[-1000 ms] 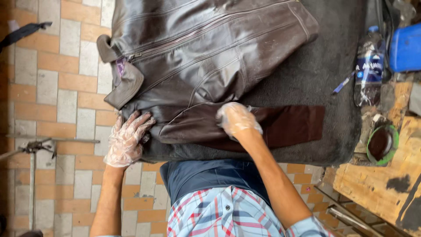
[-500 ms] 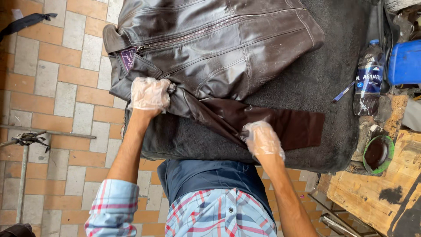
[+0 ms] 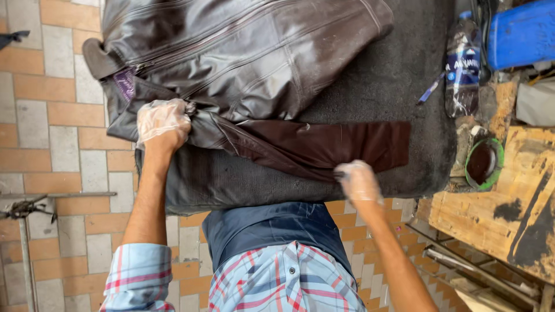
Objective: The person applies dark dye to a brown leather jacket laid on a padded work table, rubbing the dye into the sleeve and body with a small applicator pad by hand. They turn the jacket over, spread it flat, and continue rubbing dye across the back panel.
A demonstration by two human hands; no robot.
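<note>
Leather jacket (image 3: pixel 243 52) lies on the grey-covered surface (image 3: pixel 393 86). Left hand (image 3: pixel 163 122), gloved, grips the shoulder bunch; right hand (image 3: pixel 358 182), gloved, closes on something small at the outstretched sleeve (image 3: pixel 324 147). Sleeve looks matt brown, body glossy; sleeve apparently unfinished.

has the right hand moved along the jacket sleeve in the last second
Yes. The right hand has slid along the brown sleeve away from the jacket body toward the cuff end, nearer the green tin. The left hand grips the shoulder.
</note>
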